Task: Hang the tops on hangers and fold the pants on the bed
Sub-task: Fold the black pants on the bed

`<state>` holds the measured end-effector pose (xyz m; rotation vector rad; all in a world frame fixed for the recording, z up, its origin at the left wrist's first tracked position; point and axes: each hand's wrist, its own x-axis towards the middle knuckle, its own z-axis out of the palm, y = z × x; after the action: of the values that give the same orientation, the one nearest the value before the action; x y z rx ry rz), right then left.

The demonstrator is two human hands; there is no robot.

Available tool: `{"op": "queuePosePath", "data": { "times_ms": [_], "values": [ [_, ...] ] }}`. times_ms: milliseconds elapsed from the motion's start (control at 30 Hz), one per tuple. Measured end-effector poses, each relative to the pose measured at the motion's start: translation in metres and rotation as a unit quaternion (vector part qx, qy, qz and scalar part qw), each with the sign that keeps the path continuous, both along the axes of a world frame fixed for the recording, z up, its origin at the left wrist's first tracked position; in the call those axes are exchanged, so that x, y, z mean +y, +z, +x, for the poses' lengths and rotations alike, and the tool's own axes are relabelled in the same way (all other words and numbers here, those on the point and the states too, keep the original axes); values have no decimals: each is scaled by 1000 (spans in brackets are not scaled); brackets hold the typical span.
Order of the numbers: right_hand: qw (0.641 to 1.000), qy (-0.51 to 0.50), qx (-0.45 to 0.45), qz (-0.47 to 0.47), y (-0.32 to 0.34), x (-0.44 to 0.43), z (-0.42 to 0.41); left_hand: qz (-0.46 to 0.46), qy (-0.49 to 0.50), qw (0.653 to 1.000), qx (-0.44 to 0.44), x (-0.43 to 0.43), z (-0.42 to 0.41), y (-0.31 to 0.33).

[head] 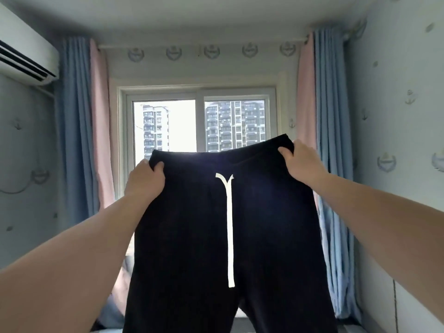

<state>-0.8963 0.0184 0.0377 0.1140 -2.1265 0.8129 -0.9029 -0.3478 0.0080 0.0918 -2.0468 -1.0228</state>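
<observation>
Before the window (197,121), black drawstring pants (216,236) hang at full length, the left hand (144,181) and right hand (302,162) each gripping a waistband corner; soft and limp, they look best handled from that band.

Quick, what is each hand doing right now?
Left hand: grip closed on the black pants at the waistband.
Right hand: grip closed on the waistband's other end.

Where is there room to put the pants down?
The black pants, gripped by left hand and right hand, hide most of the bedding. It shows only beside the left curtain and between the pant legs; nothing lies there. Elsewhere, cannot tell.
</observation>
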Motion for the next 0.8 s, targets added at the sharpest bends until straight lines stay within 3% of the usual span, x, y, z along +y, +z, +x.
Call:
{"op": "queuePosePath", "data": {
  "times_ms": [133, 233, 300, 467, 700, 800],
  "values": [
    [990, 33, -94, -102, 29, -18, -2, 185, -86, 970, -133, 8, 9, 36],
    [949, 125, -182, -224, 41, -38, 5, 223, -168, 940, -196, 19, 20, 43],
    [926, 186, -224, -238, 47, -53, 11, 249, -238, 923, -173, 35, 26, 45],
    [910, 302, -208, -194, 55, -86, 31, 256, -323, 906, -96, 74, 47, 51],
    [930, 347, -101, -73, 61, -114, 59, 157, -446, 878, -79, 85, 82, 52],
    [946, 312, -91, 1, 68, -120, 70, 145, -478, 864, -62, 82, 85, 47]
  ]
}}
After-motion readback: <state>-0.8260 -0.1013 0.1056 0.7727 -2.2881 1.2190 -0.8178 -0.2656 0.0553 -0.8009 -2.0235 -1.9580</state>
